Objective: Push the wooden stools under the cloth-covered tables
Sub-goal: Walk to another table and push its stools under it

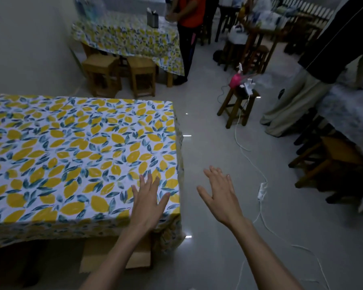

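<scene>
A dim tiled dining room: both hands, left hand point(148, 203) and right hand point(218, 195), hang empty with fingers spread above the near table point(71, 147); its stool point(96, 256) sits directly below the left, half tucked.

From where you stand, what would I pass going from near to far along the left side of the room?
Light wooden stool tucked partly under → near lemon-print cloth-covered table → two light wooden stools on the floor → far lemon-print cloth-covered table.
</scene>
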{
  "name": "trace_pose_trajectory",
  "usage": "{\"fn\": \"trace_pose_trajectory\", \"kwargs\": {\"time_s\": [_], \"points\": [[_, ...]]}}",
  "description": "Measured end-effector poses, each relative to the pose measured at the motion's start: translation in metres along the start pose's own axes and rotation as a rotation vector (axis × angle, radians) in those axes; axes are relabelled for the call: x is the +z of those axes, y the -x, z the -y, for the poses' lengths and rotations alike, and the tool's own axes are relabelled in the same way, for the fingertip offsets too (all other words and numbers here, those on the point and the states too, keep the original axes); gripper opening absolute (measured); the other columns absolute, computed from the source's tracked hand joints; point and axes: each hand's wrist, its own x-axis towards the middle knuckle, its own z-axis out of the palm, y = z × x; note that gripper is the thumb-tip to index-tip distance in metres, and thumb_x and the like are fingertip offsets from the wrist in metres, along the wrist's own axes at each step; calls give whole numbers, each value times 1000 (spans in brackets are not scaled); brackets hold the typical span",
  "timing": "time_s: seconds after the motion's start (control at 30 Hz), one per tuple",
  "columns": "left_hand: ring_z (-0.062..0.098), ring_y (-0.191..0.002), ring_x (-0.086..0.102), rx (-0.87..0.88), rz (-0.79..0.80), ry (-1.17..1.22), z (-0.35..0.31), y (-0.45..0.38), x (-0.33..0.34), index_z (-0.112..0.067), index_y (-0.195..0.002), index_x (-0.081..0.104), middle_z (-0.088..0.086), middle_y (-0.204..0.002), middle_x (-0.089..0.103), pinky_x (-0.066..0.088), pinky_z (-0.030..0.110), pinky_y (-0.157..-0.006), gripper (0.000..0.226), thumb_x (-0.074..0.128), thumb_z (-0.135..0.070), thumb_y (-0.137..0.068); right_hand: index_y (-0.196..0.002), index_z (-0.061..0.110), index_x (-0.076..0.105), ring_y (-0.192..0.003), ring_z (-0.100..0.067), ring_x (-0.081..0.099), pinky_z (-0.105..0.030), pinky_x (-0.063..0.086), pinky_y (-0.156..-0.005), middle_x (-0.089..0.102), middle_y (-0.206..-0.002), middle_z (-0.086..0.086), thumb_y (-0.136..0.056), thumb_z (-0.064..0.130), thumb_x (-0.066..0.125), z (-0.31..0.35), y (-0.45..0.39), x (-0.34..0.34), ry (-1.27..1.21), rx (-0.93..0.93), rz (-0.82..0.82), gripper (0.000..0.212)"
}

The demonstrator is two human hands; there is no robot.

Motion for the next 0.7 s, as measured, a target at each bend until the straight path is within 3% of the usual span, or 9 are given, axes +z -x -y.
{"fn": "trace_pose_trajectory", "kwargs": {"time_s": [0.1,0.2,0.4,0.53,0.63,0.7], "points": [[16,-145,-18,-50,-48,14,-40,-32,14,-22,-150,21,-1,-160,-1,-17,41,-114,63,40,-49,-96,-149,22,29,-149,-17,10,-34,-4,-120,22,-160,-1,-85,66,18,-40,-47,-29,17,-42,33,79],[18,-146,-16,-91,-87,13,-63,-72,24,-23,-150,20,-1,-161,2,-14,43,-116,63,39,-50,-96,-150,23,27,-150,-17,8,-37,-1,-122,19,-161,-1,-94,59,31,-65,-95,-46,12,-73,52,66],[22,-145,-18,-154,-136,-16,-87,-185,45,-23,-150,18,1,-161,-2,-15,43,-115,64,37,-51,-95,-149,24,26,-150,-16,6,-34,-5,-121,18,-161,0,-84,68,16,-105,-216,-55,18,-179,67,80],[22,-146,-14,-206,-170,5,-92,-280,52,-21,-150,20,1,-161,2,-12,42,-116,65,37,-52,-95,-151,24,23,-150,-15,2,-33,-7,-120,13,-162,1,-96,57,32,-122,-309,-58,62,-214,105,65],[22,-147,-12,-228,-159,32,-99,-345,50,-21,-150,17,1,-161,1,-9,42,-116,65,39,-49,-96,-151,25,22,-150,-15,2,-31,-8,-119,13,-163,1,-89,66,21,-130,-374,-65,88,-240,150,74],[22,-146,-14,-235,-162,40,-105,-386,45,-21,-151,14,2,-161,-2,-9,41,-116,66,38,-48,-96,-151,25,21,-150,-15,2,-31,-7,-119,11,-163,2,-94,61,27,-135,-419,-71,109,-267,169,68]]}}
